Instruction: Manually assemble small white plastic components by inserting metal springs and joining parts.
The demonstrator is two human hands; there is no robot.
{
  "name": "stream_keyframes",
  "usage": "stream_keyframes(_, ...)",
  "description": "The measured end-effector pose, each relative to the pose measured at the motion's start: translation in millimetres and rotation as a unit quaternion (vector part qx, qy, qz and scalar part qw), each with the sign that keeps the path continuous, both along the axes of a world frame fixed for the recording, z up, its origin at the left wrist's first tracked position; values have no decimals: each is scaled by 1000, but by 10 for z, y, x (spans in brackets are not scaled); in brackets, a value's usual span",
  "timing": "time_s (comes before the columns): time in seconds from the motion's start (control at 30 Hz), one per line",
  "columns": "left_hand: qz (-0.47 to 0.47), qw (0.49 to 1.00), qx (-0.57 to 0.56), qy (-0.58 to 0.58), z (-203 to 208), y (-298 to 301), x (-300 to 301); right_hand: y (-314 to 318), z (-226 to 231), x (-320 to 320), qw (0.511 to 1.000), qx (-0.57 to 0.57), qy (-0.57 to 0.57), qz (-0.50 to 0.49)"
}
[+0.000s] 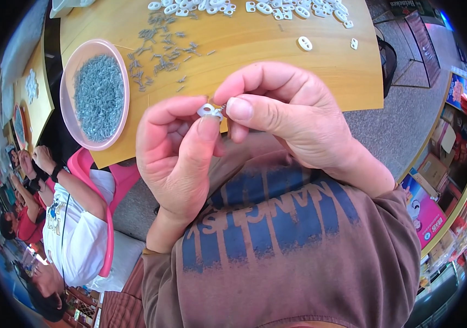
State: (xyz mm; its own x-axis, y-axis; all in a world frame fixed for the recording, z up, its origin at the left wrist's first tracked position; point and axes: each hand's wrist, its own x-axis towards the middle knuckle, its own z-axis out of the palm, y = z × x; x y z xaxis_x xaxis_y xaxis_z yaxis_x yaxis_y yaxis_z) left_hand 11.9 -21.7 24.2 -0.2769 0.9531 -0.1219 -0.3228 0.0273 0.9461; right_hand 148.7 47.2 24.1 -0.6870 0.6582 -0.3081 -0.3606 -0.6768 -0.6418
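Above the near edge of the table, my left hand (pixel 176 156) pinches a small white plastic piece with a hole (pixel 207 110) between thumb and index finger. Close against it, my right hand (pixel 288 112) pinches a small metal spring (pixel 222 109) with thumb and index finger. The spring's tip meets the white piece, but I cannot tell whether it sits inside. My fingers hide most of both parts. Loose grey springs (pixel 165 57) lie scattered on the table beyond my left hand. White plastic pieces (pixel 302 11), many oval with two holes, are heaped at the far edge.
A pink bowl (pixel 126 98) full of grey springs stands at the table's left side. Single white pieces (pixel 305 44) lie on the wooden table (pixel 250 41). On the left, a person in a white shirt (pixel 80 229) sits on a pink chair (pixel 108 240). Boxes (pixel 433 158) stand at right.
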Motion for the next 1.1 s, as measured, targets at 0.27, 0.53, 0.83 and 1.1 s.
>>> stream_keyframes(0.27, -1, 999, 11, 32, -19, -8, 7, -14, -21, -10, 999, 37, -19, -9)
stream_keyframes(0.53, 4, 999, 15, 52, -22, -10, 27, -38, -59, -22, 998, 64, -6, -24)
stream_keyframes(0.83, 1, 983, 79, 166, -27, -47, 36, -43, -8, 6, 990, 129, -57, -22)
stream_keyframes(1.1, -22, 982, 111, 149, -62, -69, 22, -37, 18, 27, 999, 29, -12, 10)
